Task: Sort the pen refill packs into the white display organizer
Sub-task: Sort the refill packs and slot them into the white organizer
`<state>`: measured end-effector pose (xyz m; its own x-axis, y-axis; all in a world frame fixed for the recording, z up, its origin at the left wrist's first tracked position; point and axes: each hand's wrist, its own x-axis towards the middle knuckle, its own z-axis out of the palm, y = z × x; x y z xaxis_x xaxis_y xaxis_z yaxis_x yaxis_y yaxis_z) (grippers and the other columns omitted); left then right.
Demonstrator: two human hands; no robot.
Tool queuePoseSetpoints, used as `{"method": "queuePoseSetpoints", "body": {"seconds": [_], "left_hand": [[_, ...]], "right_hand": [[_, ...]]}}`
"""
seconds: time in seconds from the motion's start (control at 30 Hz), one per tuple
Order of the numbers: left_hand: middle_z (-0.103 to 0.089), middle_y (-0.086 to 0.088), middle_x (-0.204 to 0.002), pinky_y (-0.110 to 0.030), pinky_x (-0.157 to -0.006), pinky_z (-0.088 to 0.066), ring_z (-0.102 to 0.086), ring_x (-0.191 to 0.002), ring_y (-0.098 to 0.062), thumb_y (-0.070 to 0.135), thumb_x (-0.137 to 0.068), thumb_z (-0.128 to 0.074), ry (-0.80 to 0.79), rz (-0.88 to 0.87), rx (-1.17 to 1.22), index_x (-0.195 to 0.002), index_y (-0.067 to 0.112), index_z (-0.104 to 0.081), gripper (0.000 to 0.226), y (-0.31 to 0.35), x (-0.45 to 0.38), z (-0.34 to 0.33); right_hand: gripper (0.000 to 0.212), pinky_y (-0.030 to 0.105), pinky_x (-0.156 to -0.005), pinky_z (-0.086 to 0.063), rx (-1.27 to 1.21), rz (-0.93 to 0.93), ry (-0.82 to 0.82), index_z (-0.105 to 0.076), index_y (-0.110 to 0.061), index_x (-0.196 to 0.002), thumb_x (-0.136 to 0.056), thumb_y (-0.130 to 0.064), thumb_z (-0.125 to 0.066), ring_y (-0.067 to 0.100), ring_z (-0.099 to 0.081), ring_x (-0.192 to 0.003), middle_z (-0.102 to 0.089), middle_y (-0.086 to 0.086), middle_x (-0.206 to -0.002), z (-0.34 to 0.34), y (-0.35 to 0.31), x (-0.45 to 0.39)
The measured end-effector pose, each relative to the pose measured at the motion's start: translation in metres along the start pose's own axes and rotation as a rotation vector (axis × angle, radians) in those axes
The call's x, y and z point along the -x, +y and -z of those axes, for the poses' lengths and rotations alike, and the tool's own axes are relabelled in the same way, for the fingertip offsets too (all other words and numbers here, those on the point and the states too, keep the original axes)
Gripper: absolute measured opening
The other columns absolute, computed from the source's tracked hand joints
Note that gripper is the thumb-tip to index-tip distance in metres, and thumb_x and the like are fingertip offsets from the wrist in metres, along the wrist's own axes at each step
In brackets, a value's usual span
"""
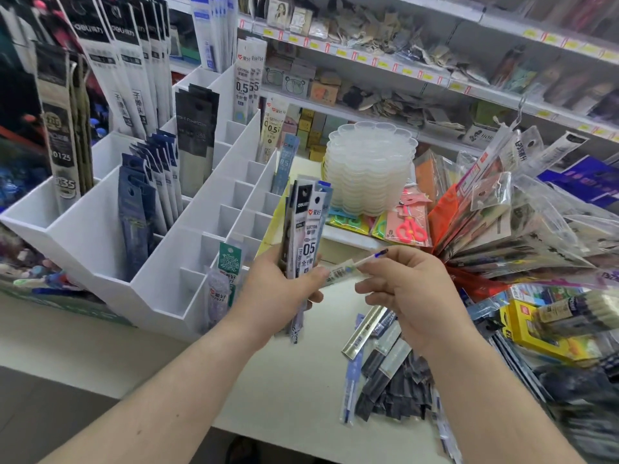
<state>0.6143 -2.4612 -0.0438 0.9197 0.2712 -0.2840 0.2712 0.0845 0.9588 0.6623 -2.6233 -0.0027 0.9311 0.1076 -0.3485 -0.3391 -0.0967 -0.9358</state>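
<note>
White display organizer: 1, stepped on the table so each pack's header shows; most front slots unfilled. Loose refill heap: 1, by my right arm, count unclear, awaiting sorting. Bundle of refill packs: about 4, gripped upright in my left hand for reading labels. Single refill pack: 1, pinched by my right hand, probably to compare.

the organizer looks like smooth matt white plastic. the refill packs are glossy clear film over printed card, and the heap of packs shines the same way. the stacked trays are cloudy translucent plastic. the counter is smooth and pale.
</note>
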Motion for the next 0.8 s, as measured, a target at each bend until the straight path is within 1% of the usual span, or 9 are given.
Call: {"method": "queuePoseSetpoints", "body": {"seconds": [0.1,0.17,0.27,0.33,0.4,0.47,0.53,0.7,0.8], "left_hand": [[-0.074,-0.002,-0.078,-0.039,-0.063,-0.058,-0.068,-0.059,-0.016,0.011,-0.082,-0.078,-0.017,-0.122,-0.026,-0.099,0.02,-0.067,0.022,0.001,0.004,-0.01],[-0.074,-0.004,-0.078,-0.044,-0.067,-0.06,-0.07,-0.063,-0.021,0.022,-0.075,-0.08,-0.009,-0.201,-0.058,-0.094,0.027,-0.068,0.024,-0.001,0.007,-0.015],[-0.074,-0.006,-0.082,-0.053,-0.07,-0.059,-0.069,-0.074,-0.034,0.033,-0.065,-0.078,0.017,-0.232,-0.044,-0.093,0.035,-0.068,0.03,-0.004,0.008,-0.017],[-0.073,-0.01,-0.081,-0.054,-0.07,-0.057,-0.067,-0.077,-0.038,0.031,-0.062,-0.079,0.047,-0.231,-0.06,-0.089,0.029,-0.069,0.03,-0.007,0.009,-0.018],[-0.072,-0.01,-0.08,-0.052,-0.071,-0.057,-0.066,-0.079,-0.037,0.029,-0.06,-0.08,0.079,-0.228,-0.089,-0.087,0.028,-0.068,0.029,-0.009,0.01,-0.018],[-0.072,-0.008,-0.08,-0.05,-0.073,-0.057,-0.067,-0.08,-0.034,0.025,-0.062,-0.082,0.104,-0.209,-0.079,-0.085,0.027,-0.068,0.028,-0.009,0.01,-0.019],[-0.074,-0.004,-0.08,-0.051,-0.076,-0.058,-0.068,-0.08,-0.032,0.023,-0.062,-0.082,0.119,-0.182,-0.043,-0.087,0.025,-0.07,0.028,-0.008,0.01,-0.018],[-0.076,0.002,-0.081,-0.05,-0.078,-0.059,-0.072,-0.076,-0.024,0.024,-0.059,-0.079,0.08,-0.155,-0.025,-0.092,0.02,-0.072,0.034,-0.006,0.006,-0.011],[-0.077,0.006,-0.085,-0.05,-0.079,-0.06,-0.073,-0.08,-0.02,0.024,-0.06,-0.081,0.051,-0.146,-0.067,-0.093,0.023,-0.072,0.034,-0.005,0.005,-0.007]], "right_hand": [[0.011,0.022,-0.047,-0.048,-0.139,-0.106,-0.032,-0.064,-0.006,-0.081,-0.088,0.002,-0.064,0.016,-0.062,-0.052,-0.066,0.005,-0.064,-0.006,-0.005,0.004],[0.014,0.021,-0.045,-0.046,-0.225,-0.205,-0.033,-0.065,-0.008,-0.078,-0.09,-0.003,-0.061,0.012,-0.06,-0.049,-0.063,0.001,-0.061,-0.011,-0.006,0.005],[0.016,0.02,-0.043,-0.038,-0.226,-0.296,0.003,-0.067,-0.013,-0.076,-0.091,-0.01,-0.062,0.008,-0.057,-0.045,-0.063,-0.002,-0.058,-0.016,-0.006,0.007],[0.015,0.022,-0.047,-0.032,-0.21,-0.313,0.018,-0.067,-0.014,-0.075,-0.09,-0.01,-0.063,0.007,-0.054,-0.043,-0.064,-0.001,-0.058,-0.018,-0.008,0.008],[0.012,0.023,-0.049,-0.029,-0.201,-0.312,0.005,-0.066,-0.013,-0.077,-0.089,-0.011,-0.064,0.008,-0.052,-0.042,-0.066,0.0,-0.06,-0.019,-0.009,0.011],[0.009,0.023,-0.048,-0.03,-0.177,-0.284,0.0,-0.067,-0.011,-0.08,-0.089,-0.01,-0.065,0.009,-0.052,-0.043,-0.067,0.001,-0.063,-0.019,-0.008,0.013],[0.007,0.023,-0.046,-0.031,-0.1,-0.198,0.034,-0.067,-0.01,-0.082,-0.088,-0.008,-0.066,0.009,-0.05,-0.043,-0.066,0.003,-0.063,-0.019,-0.006,0.013],[0.011,0.017,-0.042,-0.039,0.089,0.081,0.125,-0.067,-0.005,-0.077,-0.081,0.004,-0.071,0.01,-0.05,-0.043,-0.064,0.006,-0.061,-0.017,-0.007,0.017],[0.017,0.017,-0.045,-0.043,0.164,0.175,0.132,-0.067,-0.008,-0.083,-0.079,0.009,-0.069,0.01,-0.049,-0.045,-0.061,0.01,-0.064,-0.016,-0.007,0.018]]}}
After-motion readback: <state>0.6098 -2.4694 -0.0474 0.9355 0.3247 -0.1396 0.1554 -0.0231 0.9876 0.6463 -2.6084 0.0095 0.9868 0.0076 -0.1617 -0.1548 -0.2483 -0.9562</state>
